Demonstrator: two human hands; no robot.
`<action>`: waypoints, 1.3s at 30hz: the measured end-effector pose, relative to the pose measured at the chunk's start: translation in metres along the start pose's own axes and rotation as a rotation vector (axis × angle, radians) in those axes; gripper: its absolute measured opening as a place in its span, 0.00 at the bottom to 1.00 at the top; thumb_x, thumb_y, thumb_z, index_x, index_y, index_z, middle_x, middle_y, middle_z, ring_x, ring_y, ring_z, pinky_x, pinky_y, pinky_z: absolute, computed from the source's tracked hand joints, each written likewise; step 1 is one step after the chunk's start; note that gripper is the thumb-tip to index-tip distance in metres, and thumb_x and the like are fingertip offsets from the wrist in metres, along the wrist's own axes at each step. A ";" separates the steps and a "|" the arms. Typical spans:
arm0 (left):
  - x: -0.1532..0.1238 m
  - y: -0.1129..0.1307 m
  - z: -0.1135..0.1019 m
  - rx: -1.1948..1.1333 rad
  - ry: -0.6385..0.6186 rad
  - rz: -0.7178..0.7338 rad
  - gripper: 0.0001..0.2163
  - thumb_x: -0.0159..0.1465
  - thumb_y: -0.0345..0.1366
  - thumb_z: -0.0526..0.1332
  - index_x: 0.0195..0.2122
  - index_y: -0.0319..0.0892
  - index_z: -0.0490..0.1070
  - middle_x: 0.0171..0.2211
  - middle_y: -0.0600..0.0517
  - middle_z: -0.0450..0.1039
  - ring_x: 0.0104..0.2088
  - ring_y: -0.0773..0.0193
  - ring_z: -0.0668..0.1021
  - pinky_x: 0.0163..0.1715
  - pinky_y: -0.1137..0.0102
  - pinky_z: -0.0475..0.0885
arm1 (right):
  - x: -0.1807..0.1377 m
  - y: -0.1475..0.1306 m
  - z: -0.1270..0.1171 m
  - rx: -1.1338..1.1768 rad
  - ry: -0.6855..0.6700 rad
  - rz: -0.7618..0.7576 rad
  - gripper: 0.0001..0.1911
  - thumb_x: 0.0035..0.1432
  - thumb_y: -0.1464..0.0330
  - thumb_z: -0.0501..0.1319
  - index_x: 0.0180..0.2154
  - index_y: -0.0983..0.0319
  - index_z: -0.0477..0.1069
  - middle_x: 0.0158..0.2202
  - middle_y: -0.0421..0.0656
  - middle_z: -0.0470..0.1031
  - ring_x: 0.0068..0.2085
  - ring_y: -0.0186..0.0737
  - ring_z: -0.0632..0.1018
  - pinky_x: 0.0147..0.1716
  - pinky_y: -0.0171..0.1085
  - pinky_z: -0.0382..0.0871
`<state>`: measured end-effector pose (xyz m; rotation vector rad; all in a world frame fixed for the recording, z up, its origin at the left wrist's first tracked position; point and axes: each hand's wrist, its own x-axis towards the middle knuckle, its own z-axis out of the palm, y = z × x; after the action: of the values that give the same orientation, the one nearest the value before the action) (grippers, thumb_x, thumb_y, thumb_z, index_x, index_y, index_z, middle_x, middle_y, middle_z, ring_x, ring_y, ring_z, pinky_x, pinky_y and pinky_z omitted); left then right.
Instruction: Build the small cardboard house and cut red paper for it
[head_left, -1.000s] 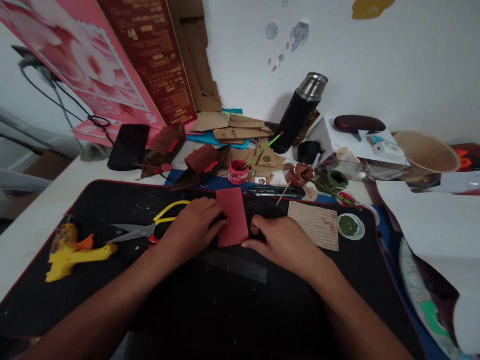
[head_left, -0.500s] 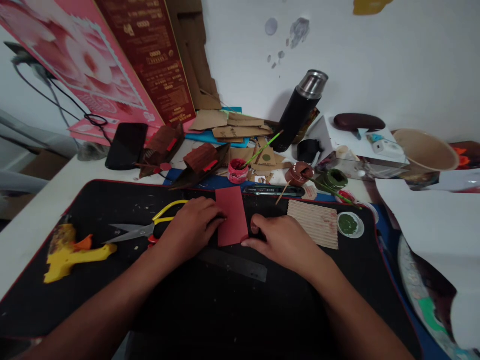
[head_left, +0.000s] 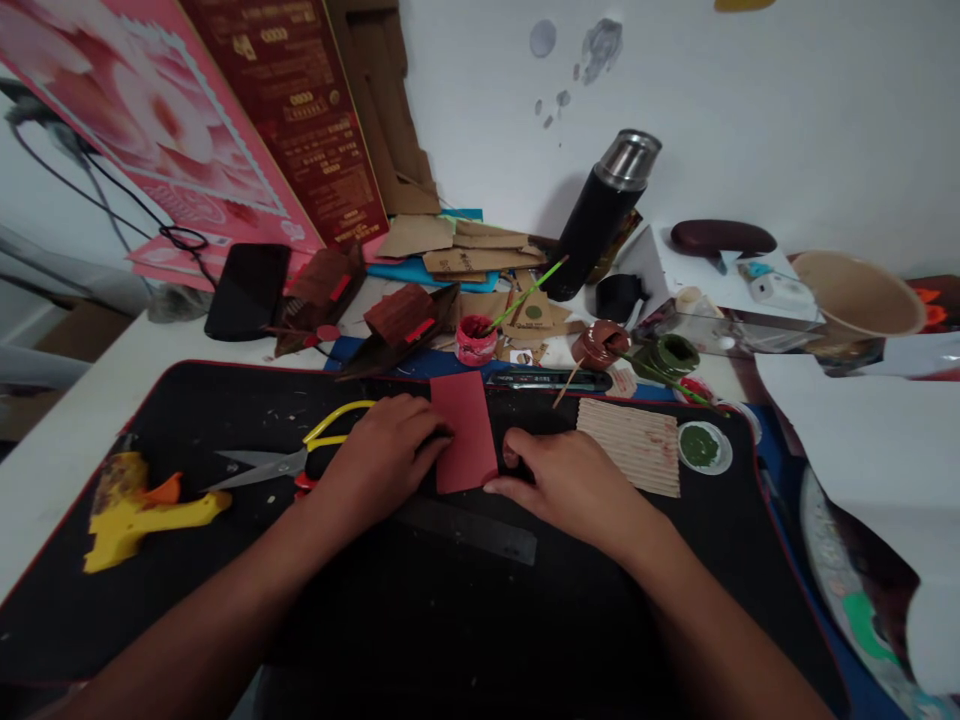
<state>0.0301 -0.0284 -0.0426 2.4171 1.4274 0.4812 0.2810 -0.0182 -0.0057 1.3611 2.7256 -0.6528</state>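
A red rectangular card (head_left: 465, 430) lies on the black mat (head_left: 225, 560). My left hand (head_left: 379, 460) rests with curled fingers on the card's left edge, pressing it down. My right hand (head_left: 566, 480) pinches the card's lower right corner between thumb and fingers. A dark metal ruler (head_left: 472, 530) lies flat just below the card, between my wrists. Yellow-handled scissors (head_left: 289, 455) lie directly left of my left hand.
A yellow glue gun (head_left: 142, 505) sits at the mat's left. Corrugated card (head_left: 631, 447) and a green paint lid (head_left: 701, 447) lie to the right. Paint pots (head_left: 476, 340), a black flask (head_left: 600, 215), cardboard scraps, a paper bowl (head_left: 855, 295) and white paper (head_left: 877, 460) crowd the back and right.
Both hands and the red card stay where they were. Only the view has shifted slightly.
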 end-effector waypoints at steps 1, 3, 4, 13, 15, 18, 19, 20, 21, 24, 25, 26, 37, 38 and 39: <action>0.000 0.000 0.000 0.001 0.002 -0.001 0.05 0.71 0.33 0.60 0.43 0.42 0.77 0.39 0.47 0.79 0.40 0.53 0.77 0.42 0.59 0.71 | 0.000 0.000 0.000 0.002 0.001 -0.002 0.14 0.66 0.56 0.67 0.41 0.60 0.72 0.34 0.42 0.83 0.34 0.44 0.82 0.29 0.38 0.59; -0.001 0.000 0.000 -0.004 0.011 -0.004 0.06 0.71 0.33 0.60 0.43 0.42 0.77 0.39 0.47 0.79 0.41 0.53 0.77 0.42 0.58 0.71 | 0.000 0.001 0.000 0.004 0.006 -0.002 0.14 0.66 0.56 0.67 0.41 0.60 0.72 0.34 0.42 0.83 0.34 0.44 0.82 0.29 0.39 0.59; -0.001 0.000 -0.001 -0.007 0.019 -0.004 0.06 0.71 0.33 0.60 0.42 0.42 0.77 0.39 0.47 0.79 0.41 0.53 0.77 0.42 0.58 0.71 | 0.000 0.001 0.000 0.003 0.007 0.001 0.14 0.66 0.56 0.67 0.41 0.60 0.72 0.34 0.42 0.83 0.33 0.44 0.82 0.29 0.39 0.59; 0.000 0.002 -0.002 -0.019 0.033 -0.008 0.05 0.71 0.33 0.61 0.43 0.42 0.77 0.39 0.47 0.79 0.41 0.54 0.77 0.42 0.59 0.70 | 0.000 0.000 0.001 -0.012 0.005 0.004 0.15 0.66 0.55 0.67 0.42 0.60 0.73 0.34 0.42 0.83 0.34 0.46 0.83 0.29 0.39 0.58; 0.000 0.001 -0.001 -0.017 0.031 -0.010 0.06 0.71 0.33 0.60 0.43 0.42 0.77 0.40 0.47 0.79 0.41 0.55 0.77 0.42 0.59 0.70 | 0.000 -0.001 0.001 -0.020 -0.003 0.005 0.15 0.66 0.55 0.67 0.41 0.60 0.73 0.34 0.42 0.83 0.34 0.46 0.83 0.29 0.39 0.58; 0.000 0.000 0.000 -0.013 0.019 -0.013 0.06 0.72 0.33 0.60 0.43 0.42 0.77 0.40 0.48 0.79 0.41 0.55 0.77 0.42 0.60 0.70 | 0.000 -0.001 0.000 -0.022 -0.005 0.013 0.14 0.66 0.56 0.67 0.41 0.60 0.73 0.34 0.43 0.83 0.33 0.45 0.83 0.28 0.39 0.57; 0.000 0.000 0.001 -0.013 0.016 -0.014 0.06 0.72 0.33 0.60 0.43 0.42 0.77 0.40 0.47 0.79 0.41 0.55 0.77 0.42 0.59 0.71 | 0.000 -0.001 0.001 -0.022 -0.003 0.013 0.14 0.66 0.56 0.66 0.41 0.60 0.73 0.34 0.43 0.83 0.33 0.45 0.83 0.28 0.39 0.57; 0.000 0.000 0.001 -0.012 0.016 -0.013 0.06 0.72 0.34 0.60 0.43 0.42 0.77 0.40 0.47 0.79 0.41 0.55 0.77 0.42 0.59 0.71 | 0.000 0.000 0.001 -0.023 0.000 0.012 0.15 0.67 0.55 0.65 0.41 0.60 0.73 0.34 0.43 0.83 0.33 0.45 0.83 0.28 0.39 0.57; 0.000 0.000 0.001 -0.011 0.016 -0.014 0.06 0.72 0.34 0.60 0.43 0.42 0.77 0.40 0.47 0.79 0.41 0.55 0.77 0.42 0.59 0.71 | 0.000 0.000 0.002 -0.025 0.001 0.010 0.15 0.67 0.55 0.65 0.41 0.60 0.73 0.33 0.43 0.83 0.32 0.46 0.83 0.28 0.39 0.57; 0.000 0.000 0.000 -0.016 0.029 -0.011 0.06 0.72 0.34 0.60 0.42 0.42 0.77 0.40 0.47 0.79 0.41 0.55 0.77 0.43 0.59 0.71 | 0.000 0.001 0.003 -0.031 0.004 0.007 0.16 0.67 0.54 0.65 0.41 0.60 0.73 0.34 0.43 0.83 0.33 0.46 0.83 0.28 0.40 0.57; 0.000 0.001 -0.001 -0.024 0.038 -0.009 0.06 0.72 0.34 0.60 0.42 0.42 0.77 0.40 0.48 0.79 0.41 0.55 0.78 0.43 0.59 0.71 | 0.000 0.001 0.004 -0.030 0.005 0.008 0.16 0.67 0.54 0.65 0.41 0.60 0.73 0.34 0.43 0.83 0.33 0.47 0.83 0.28 0.40 0.57; 0.000 0.001 -0.002 -0.034 0.050 -0.005 0.06 0.72 0.34 0.60 0.43 0.42 0.77 0.40 0.48 0.79 0.41 0.55 0.78 0.43 0.59 0.71 | 0.000 0.001 0.004 -0.029 0.007 0.008 0.15 0.66 0.55 0.66 0.42 0.60 0.73 0.34 0.43 0.83 0.33 0.47 0.83 0.28 0.40 0.57; 0.000 0.005 -0.001 -0.015 0.056 0.062 0.06 0.72 0.34 0.59 0.42 0.42 0.77 0.39 0.47 0.79 0.40 0.55 0.78 0.43 0.60 0.71 | -0.001 0.000 0.003 -0.018 0.001 0.013 0.15 0.67 0.55 0.66 0.42 0.60 0.72 0.34 0.43 0.83 0.32 0.46 0.82 0.28 0.39 0.56; 0.000 0.005 -0.001 -0.008 0.056 0.066 0.06 0.72 0.33 0.59 0.42 0.42 0.76 0.39 0.47 0.79 0.40 0.55 0.77 0.43 0.60 0.71 | -0.001 0.000 0.003 -0.021 0.002 0.012 0.15 0.67 0.55 0.66 0.42 0.60 0.72 0.34 0.43 0.83 0.32 0.46 0.82 0.28 0.39 0.56; 0.001 0.005 -0.001 -0.002 0.053 0.068 0.06 0.72 0.33 0.60 0.41 0.41 0.76 0.39 0.47 0.79 0.39 0.55 0.77 0.43 0.60 0.70 | 0.000 0.000 0.004 -0.026 0.001 0.012 0.15 0.67 0.55 0.66 0.42 0.61 0.72 0.34 0.43 0.83 0.32 0.46 0.82 0.28 0.39 0.56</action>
<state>0.0345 -0.0302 -0.0397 2.4754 1.3679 0.5661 0.2810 -0.0197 -0.0090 1.3717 2.7148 -0.6139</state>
